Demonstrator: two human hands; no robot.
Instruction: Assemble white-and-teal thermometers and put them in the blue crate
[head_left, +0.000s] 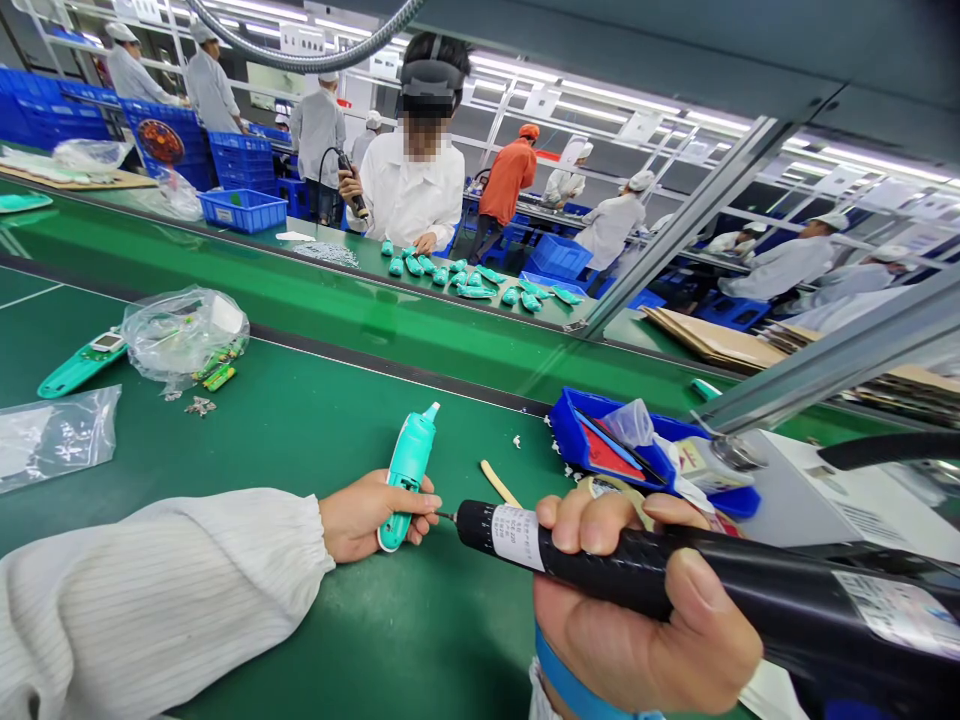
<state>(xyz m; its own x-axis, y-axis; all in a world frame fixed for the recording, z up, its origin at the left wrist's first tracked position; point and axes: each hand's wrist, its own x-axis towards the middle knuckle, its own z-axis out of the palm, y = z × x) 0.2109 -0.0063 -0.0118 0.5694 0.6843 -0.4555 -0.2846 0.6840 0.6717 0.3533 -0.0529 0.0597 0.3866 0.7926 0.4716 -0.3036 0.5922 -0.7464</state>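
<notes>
My left hand [367,515] is closed around a teal ear thermometer [411,455], its pale pointed tip turned up and away from me. An opening with dark parts shows low on its body, beside my thumb. My right hand [637,600] is wrapped around a black electric screwdriver [600,570] with a white label. The thin bit points left and its end is close to my left fingertips at the thermometer; whether it touches a screw is hidden.
Left on the green bench lie a thermometer with a small screen [82,362], a plastic bag with circuit boards [187,335] and small metal parts [200,406]. A blue tray [592,430] holds tools at right. Across the belt [360,335], a co-worker [416,180] holds a screwdriver near several teal thermometers.
</notes>
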